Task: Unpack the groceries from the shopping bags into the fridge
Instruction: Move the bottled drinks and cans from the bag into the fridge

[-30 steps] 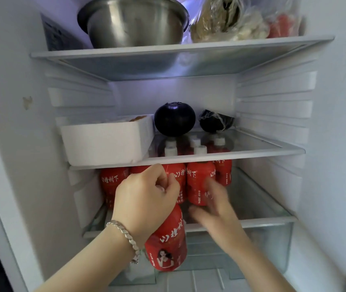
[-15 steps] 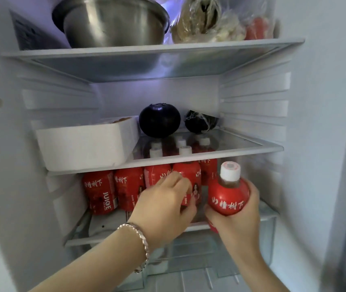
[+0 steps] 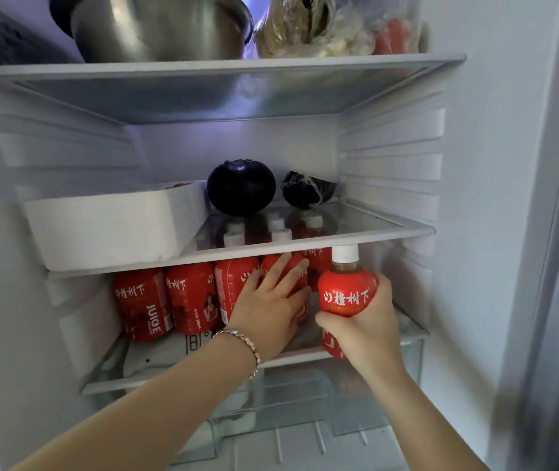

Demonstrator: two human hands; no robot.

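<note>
Your right hand (image 3: 366, 331) is wrapped round a red bottle (image 3: 346, 294), upright at the front right of the lower shelf (image 3: 176, 382); your left hand (image 3: 271, 307) lies flat, fingers spread, on the bottles (image 3: 191, 297) already standing there; four show in the front row, more caps behind, can't count those; middle shelf (image 3: 373, 229) has a white box (image 3: 108, 229), contents hidden, plus two dark round veg (image 3: 241, 186); up top one steel pot (image 3: 159, 25) and bagged food (image 3: 325, 25).
</note>
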